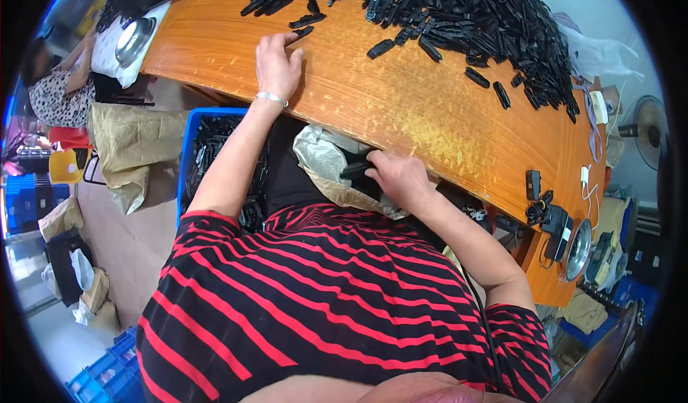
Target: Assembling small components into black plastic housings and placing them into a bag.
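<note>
On the wooden tabletop, my left hand lies with fingers forward, thumb apart, and a bracelet at the wrist. Its index fingertip touches one end of a small, narrow black plastic piece. At the table's front edge my right hand is at the mouth of a brown paper bag with a pale lining, in front of my body. The right fingers are closed around a dark plastic piece, partly hidden by the fingers and the bag's shadow.
A large heap of black plastic pieces covers the table's far side. Left of my lap stands a blue crate holding more. Cables with a black adapter and a metal bowl lie at right. Another person sits far left.
</note>
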Available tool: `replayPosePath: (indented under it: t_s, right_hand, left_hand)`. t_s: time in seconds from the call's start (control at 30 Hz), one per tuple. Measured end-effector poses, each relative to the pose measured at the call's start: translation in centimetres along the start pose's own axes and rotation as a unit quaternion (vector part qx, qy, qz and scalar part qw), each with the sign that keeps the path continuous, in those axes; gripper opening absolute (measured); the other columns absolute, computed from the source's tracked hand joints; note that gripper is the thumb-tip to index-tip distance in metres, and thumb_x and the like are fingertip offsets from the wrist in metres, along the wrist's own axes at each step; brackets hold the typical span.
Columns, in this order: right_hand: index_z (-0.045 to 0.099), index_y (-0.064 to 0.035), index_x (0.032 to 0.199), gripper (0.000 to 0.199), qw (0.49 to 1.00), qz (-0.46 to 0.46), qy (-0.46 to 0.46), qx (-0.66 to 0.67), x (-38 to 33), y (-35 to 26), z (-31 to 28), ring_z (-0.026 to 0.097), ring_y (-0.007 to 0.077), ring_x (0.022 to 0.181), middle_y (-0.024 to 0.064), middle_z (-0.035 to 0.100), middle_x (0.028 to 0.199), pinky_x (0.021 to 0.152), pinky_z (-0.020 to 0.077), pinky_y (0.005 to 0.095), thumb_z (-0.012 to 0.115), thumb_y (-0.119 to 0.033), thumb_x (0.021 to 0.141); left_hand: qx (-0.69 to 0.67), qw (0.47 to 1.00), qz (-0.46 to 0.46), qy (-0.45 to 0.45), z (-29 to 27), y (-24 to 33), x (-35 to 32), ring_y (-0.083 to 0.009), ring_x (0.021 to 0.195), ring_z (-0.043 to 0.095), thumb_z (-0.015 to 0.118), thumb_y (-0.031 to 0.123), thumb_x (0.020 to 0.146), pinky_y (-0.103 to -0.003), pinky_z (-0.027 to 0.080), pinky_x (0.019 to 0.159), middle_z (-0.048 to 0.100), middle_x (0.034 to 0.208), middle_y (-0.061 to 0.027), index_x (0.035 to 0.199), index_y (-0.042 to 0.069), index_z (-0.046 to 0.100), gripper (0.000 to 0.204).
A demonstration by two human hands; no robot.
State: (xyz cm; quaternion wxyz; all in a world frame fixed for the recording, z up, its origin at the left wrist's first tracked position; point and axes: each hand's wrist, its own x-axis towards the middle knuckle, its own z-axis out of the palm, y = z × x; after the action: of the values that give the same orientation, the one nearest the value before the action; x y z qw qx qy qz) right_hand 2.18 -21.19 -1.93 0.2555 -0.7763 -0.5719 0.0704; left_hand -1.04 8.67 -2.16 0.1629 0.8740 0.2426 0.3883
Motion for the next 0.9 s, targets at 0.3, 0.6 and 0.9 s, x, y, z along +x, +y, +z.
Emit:
replayPosePath:
  t_s: [0.3, 0.6, 0.9]
  right_hand:
    - [0.06, -0.0081, 0.089, 0.011, 0.996, -0.024, 0.089, -0.005, 8.4, 2.8, -2.7, 0.061, 0.0336, 0.071, 0.0133, 0.06, 0.077, 0.062, 0.05, 0.0399, 0.061, -0.018, 0.084]
    - [0.061, -0.0052, 0.092, 0.014, 0.972, 0.017, 0.125, -0.2, 16.2, 9.8, -2.9, 0.055, 0.0308, 0.1, 0.0101, 0.056, 0.101, 0.081, 0.0484, 0.0402, 0.064, -0.008, 0.079]
    - [0.059, -0.0023, 0.096, 0.018, 0.993, 0.099, 0.025, -0.062, 13.8, 5.4, -4.4, 0.061, 0.0316, 0.086, 0.0151, 0.063, 0.089, 0.074, 0.0479, 0.043, 0.06, -0.018, 0.086]
  left_hand:
    - [0.076, 0.995, -0.031, -0.064, 2.3, -3.2, 2.6, -0.0343, 0.095, 0.054, 0.068, 0.018, 0.079, -0.041, 0.044, 0.086, 0.062, 0.098, -0.0157, 0.1, 0.007, 0.066, 0.024]
    - [0.043, 0.996, -0.031, -0.076, 2.5, -2.0, 2.5, -0.0316, 0.095, 0.055, 0.068, 0.018, 0.079, -0.039, 0.045, 0.085, 0.063, 0.098, -0.0132, 0.097, 0.006, 0.067, 0.021]
    - [0.057, 0.994, -0.044, -0.079, 2.3, -2.1, 2.6, -0.0308, 0.096, 0.056, 0.068, 0.017, 0.079, -0.039, 0.045, 0.084, 0.063, 0.098, -0.0126, 0.098, 0.006, 0.067, 0.021]
